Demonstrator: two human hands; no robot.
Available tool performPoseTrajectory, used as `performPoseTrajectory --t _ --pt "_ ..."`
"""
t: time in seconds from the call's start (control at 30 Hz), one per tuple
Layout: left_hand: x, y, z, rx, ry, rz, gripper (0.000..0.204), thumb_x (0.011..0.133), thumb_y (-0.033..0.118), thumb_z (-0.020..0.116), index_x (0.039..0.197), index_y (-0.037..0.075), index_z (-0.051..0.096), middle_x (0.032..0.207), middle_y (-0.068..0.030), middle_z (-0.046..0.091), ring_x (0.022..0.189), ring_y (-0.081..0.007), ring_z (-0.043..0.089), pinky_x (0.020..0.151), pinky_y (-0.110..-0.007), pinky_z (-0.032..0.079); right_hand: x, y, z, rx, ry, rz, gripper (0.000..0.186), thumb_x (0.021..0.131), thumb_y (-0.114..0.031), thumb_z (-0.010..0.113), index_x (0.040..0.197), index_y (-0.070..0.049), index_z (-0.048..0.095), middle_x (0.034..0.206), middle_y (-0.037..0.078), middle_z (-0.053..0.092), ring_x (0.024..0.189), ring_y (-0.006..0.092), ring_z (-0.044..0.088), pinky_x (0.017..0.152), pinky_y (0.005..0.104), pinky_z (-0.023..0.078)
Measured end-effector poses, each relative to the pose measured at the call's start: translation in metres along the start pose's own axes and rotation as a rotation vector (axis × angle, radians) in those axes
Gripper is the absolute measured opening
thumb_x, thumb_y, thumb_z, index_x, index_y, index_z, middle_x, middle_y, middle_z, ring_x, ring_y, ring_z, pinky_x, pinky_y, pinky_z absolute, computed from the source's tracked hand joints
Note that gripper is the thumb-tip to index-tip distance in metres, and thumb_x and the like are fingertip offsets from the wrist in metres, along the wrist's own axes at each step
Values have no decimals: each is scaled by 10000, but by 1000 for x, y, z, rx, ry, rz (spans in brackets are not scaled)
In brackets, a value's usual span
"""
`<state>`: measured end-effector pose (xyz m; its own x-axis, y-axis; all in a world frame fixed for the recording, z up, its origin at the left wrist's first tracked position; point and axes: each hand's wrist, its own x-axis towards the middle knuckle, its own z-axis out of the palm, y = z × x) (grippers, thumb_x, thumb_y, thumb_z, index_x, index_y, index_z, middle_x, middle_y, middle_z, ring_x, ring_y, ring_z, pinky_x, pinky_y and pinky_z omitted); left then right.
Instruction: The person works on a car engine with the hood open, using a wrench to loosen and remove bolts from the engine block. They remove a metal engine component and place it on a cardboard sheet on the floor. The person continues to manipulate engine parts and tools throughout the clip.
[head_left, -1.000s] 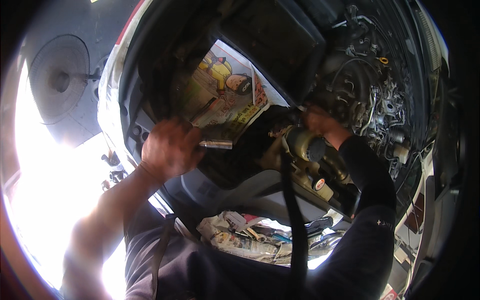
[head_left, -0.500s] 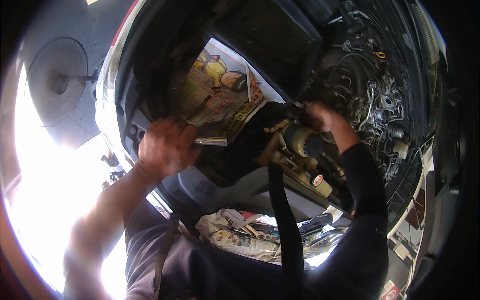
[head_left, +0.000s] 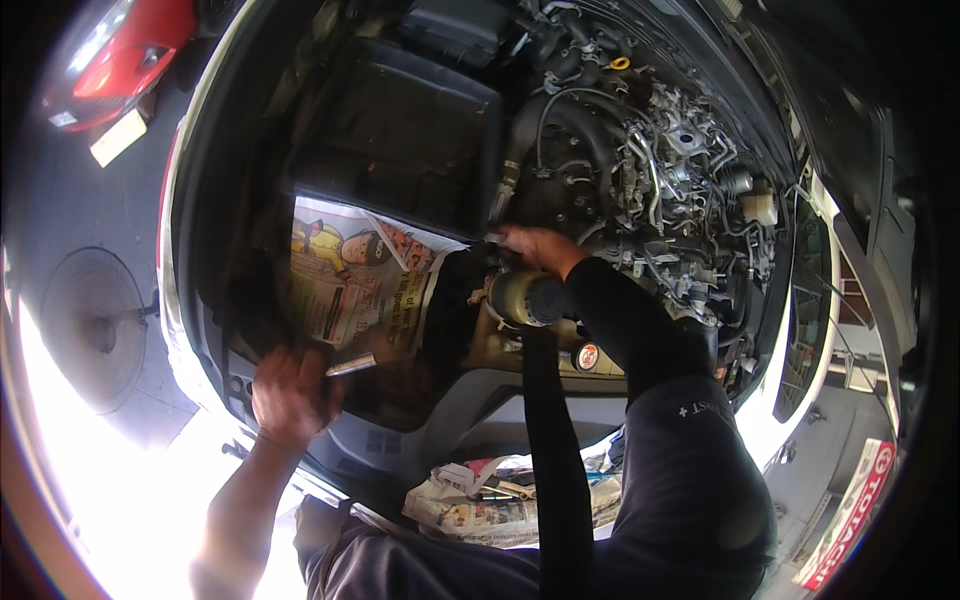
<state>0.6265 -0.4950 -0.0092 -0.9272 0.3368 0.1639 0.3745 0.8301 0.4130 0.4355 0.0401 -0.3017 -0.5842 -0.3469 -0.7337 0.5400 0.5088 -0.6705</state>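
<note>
My left hand (head_left: pixel 295 393) is closed on a silver cylindrical tool (head_left: pixel 350 364), low on the left of the engine bay, just below a printed newspaper (head_left: pixel 345 275). My right hand (head_left: pixel 545 250) reaches to the corner of a large black plastic box (head_left: pixel 390 130), its curled fingers at a small metal piece I cannot make out, partly hidden. Directly below it sit a cylindrical reservoir (head_left: pixel 540 298) with a dark top and a smaller cap (head_left: pixel 587 355). A black strap (head_left: pixel 555 450) hangs across the lower middle of the view.
The engine (head_left: pixel 680 170), with pipes and hoses, fills the right of the bay. Newspapers with tools (head_left: pixel 470 510) lie on the near edge. A fan (head_left: pixel 100 325) stands on the floor at left, below a red car (head_left: pixel 120 55). The raised hood (head_left: pixel 840 150) is at right.
My view has shifted, so the bay sits lower in the picture and the red car shows. Both hands stay at roughly the same places in the bay, the left still holding the silver tool.
</note>
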Motion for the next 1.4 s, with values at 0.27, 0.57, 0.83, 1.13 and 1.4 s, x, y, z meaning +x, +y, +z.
performPoseTrajectory --t 0.27,0.57,0.83,1.13,1.4 --pt "-3 0 -1 5 -54 -21 255 778 237 802 902 99 627 857 -143 655 783 -380 649 696 -506 530 -52 -103 39 324 120 313 287 1114 -356 579 1243 -152 735 1181 52 734 1017 164 664 853 344 545" --pt "-1 1 0 27 -49 38 278 783 225 804 949 78 636 872 -156 662 806 -405 649 715 -535 529 -191 -181 55 377 366 -41 324 1161 -256 558 1402 -71 669 1313 86 745 1106 231 712 1007 347 558" --pt "-15 -12 14 192 -100 45 290 951 255 729 1025 -4 620 855 -270 618 825 -493 646 741 -602 525 -418 -57 112 490 1110 -469 294 1156 -128 621 1416 0 662 1215 59 790 1062 146 711 945 278 547" --pt "-14 -29 28 256 -90 11 484 1063 382 647 1321 -27 677 1053 -318 721 966 -524 701 860 -612 554 -587 25 277 171 1518 36 195 1066 -148 731 1214 -35 790 997 54 813 894 126 732 818 288 570" --pt "-16 -61 38 100 -79 35 523 1091 401 654 1372 -40 686 1165 -298 749 1108 -515 711 982 -540 567 -495 -9 418 -138 1050 244 416 854 -359 893 1173 -139 743 1145 123 783 1185 393 708 1015 539 580"
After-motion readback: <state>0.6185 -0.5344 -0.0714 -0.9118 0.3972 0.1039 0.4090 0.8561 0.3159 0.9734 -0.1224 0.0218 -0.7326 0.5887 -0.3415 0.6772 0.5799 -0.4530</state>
